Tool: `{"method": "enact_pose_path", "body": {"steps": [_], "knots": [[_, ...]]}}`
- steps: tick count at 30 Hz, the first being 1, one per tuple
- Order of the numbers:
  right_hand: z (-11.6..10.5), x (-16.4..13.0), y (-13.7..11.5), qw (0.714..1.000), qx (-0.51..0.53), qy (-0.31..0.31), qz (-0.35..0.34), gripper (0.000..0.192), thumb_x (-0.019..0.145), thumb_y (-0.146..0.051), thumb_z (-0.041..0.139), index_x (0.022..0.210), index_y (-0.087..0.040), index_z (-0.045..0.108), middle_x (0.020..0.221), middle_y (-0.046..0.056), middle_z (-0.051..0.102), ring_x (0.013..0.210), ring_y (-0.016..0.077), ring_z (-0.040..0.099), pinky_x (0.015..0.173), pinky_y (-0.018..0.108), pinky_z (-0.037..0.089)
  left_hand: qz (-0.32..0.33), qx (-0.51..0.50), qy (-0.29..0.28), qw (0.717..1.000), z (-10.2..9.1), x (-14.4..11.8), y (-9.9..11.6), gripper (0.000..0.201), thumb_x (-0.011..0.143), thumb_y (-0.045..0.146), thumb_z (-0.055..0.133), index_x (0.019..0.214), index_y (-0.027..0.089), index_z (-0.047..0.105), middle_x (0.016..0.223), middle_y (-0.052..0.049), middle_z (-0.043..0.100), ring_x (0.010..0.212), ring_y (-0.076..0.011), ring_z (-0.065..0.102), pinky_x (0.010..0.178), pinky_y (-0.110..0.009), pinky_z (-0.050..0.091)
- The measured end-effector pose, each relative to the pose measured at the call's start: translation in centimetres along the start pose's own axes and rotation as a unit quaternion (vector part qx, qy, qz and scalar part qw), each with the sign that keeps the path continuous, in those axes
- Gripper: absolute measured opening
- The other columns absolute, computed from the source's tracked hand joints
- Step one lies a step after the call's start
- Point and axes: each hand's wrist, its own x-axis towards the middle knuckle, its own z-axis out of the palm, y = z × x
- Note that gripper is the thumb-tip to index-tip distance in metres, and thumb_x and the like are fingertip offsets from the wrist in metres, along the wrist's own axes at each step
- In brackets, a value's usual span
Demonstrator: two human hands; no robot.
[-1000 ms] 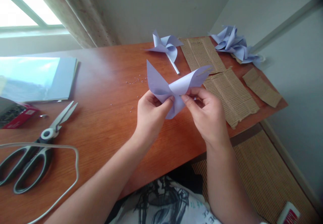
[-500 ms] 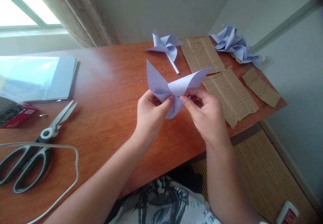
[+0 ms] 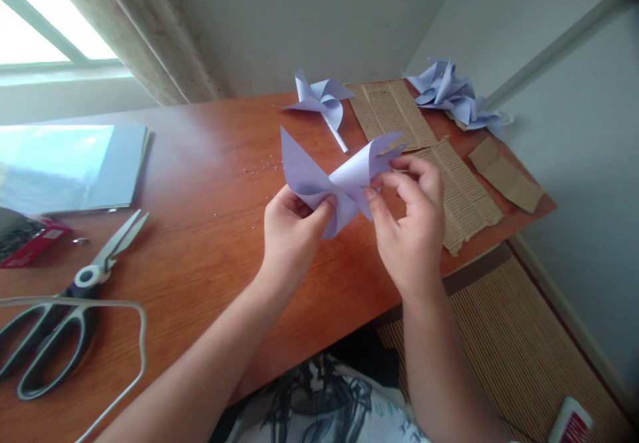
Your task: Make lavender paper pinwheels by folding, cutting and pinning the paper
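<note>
A light purple paper pinwheel (image 3: 352,170), with its blades curled toward the middle, is held above the desk between my two hands. My left hand (image 3: 294,233) pinches it near the centre, thumb on top and fingers behind the paper. At its right side, my right hand (image 3: 412,223) has thumb and bent fingers closed on a blade's edge. Just beyond lies another pinwheel (image 3: 324,97) on a white paper stick (image 3: 335,134). Small bits (image 3: 264,165) are scattered on the wood to the left of the held paper.
Large scissors (image 3: 87,283), blades apart, and a white cable (image 3: 142,336) lie at left near a red box (image 3: 37,243) and a glossy folder (image 3: 70,167). Cardboard pieces (image 3: 459,193) cover the right side, with piled pinwheels (image 3: 449,94) behind. A white bottle (image 3: 572,420) stands below the desk.
My right hand has left the pinwheel's centre and shifted right and up, its fingers now on a right-hand blade. Another blade edge shows there. My left hand keeps its pinch.
</note>
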Motion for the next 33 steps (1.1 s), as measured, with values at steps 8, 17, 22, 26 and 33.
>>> {"method": "enact_pose_path", "body": {"steps": [8, 17, 22, 26, 33], "knots": [[0.2, 0.0, 0.4, 0.999, 0.029, -0.021, -0.010, 0.005, 0.097, -0.023, 0.061, 0.100, -0.024, 0.065, 0.147, 0.015, 0.053, 0.141, 0.0307, 0.048, 0.116, 0.054, 0.039, 0.022, 0.013, 0.009, 1.000, 0.1, -0.3, 0.2, 0.014, 0.072, 0.017, 0.080, 0.083, 0.016, 0.072, 0.084, -0.003, 0.078, 0.077, -0.0170, 0.071, 0.070, -0.025, 0.057], [0.2, -0.1, -0.1, 0.999, 0.039, -0.017, -0.031, 0.005, 0.098, -0.021, 0.059, 0.099, -0.025, 0.062, 0.124, 0.011, 0.066, 0.124, 0.0270, 0.059, 0.109, 0.049, 0.044, 0.008, 0.014, 0.012, 1.000, -0.2, -0.1, 0.1, 0.014, 0.071, 0.019, 0.080, 0.081, 0.017, 0.071, 0.085, -0.003, 0.077, 0.076, -0.0169, 0.070, 0.069, -0.026, 0.055], [0.0, -0.4, -0.4, 0.999, -0.016, 0.009, -0.028, 0.006, 0.097, -0.021, 0.059, 0.097, -0.025, 0.063, 0.110, 0.010, 0.066, 0.113, 0.0280, 0.060, 0.101, 0.047, 0.047, 0.033, 0.027, 0.030, 0.999, -0.1, -0.1, 0.2, 0.013, 0.071, 0.019, 0.079, 0.080, 0.017, 0.070, 0.081, -0.002, 0.076, 0.074, -0.0166, 0.069, 0.068, -0.025, 0.055], [0.1, -0.5, -0.9, 0.995, 0.073, -0.048, 0.036, 0.005, 0.097, -0.026, 0.061, 0.095, -0.024, 0.065, 0.101, 0.007, 0.066, 0.096, 0.0230, 0.063, 0.086, 0.039, 0.051, 0.046, 0.022, 0.022, 0.998, 0.0, -0.1, 0.2, 0.013, 0.072, 0.017, 0.078, 0.082, 0.017, 0.071, 0.082, -0.002, 0.076, 0.075, -0.0161, 0.070, 0.069, -0.025, 0.055], [1.5, -0.1, 0.6, 0.920, 0.298, -0.147, 0.210, 0.016, 0.087, -0.036, 0.075, 0.095, -0.023, 0.072, 0.094, 0.003, 0.073, 0.087, 0.0194, 0.065, 0.077, 0.033, 0.054, 0.036, 0.016, 0.004, 0.999, 0.1, -0.2, 0.3, 0.016, 0.070, 0.016, 0.078, 0.084, 0.016, 0.071, 0.084, -0.003, 0.077, 0.078, -0.0176, 0.071, 0.072, -0.026, 0.057]]}}
